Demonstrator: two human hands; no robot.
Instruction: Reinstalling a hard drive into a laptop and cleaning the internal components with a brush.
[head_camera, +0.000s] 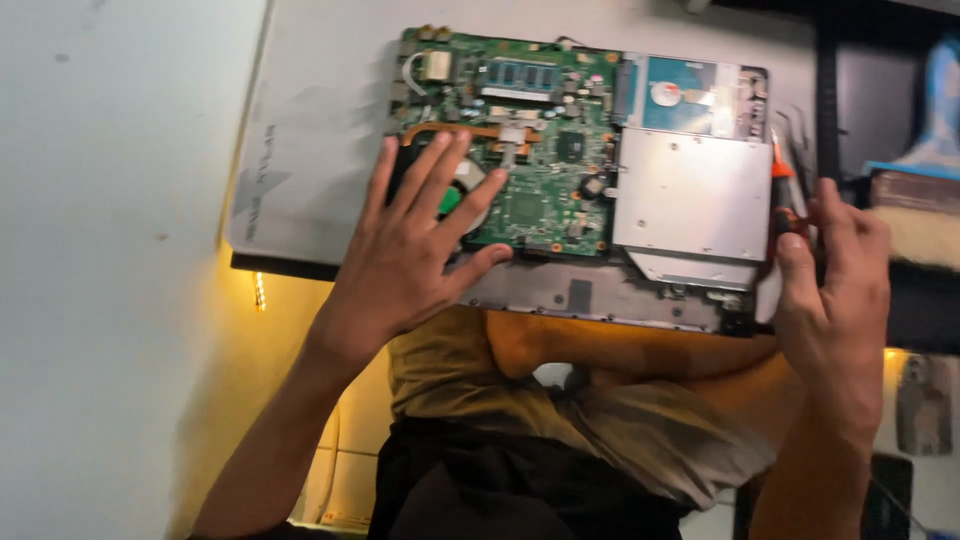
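On the desk (310, 150) before you lies an opened laptop (590, 180), its green circuit board (530, 140) exposed. Your left hand (410, 250) rests flat, fingers spread, over the fan. Your right hand (835, 290) grips a screwdriver (782, 185) at the laptop's right edge.

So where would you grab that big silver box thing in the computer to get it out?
Probably by its outer right edge, coming in from the right. The silver optical drive lies flat in the opened laptop, with the green motherboard tight against its left side and the hard drive above, so only the right edge looks free. The right hand is already beside it, holding a screwdriver.
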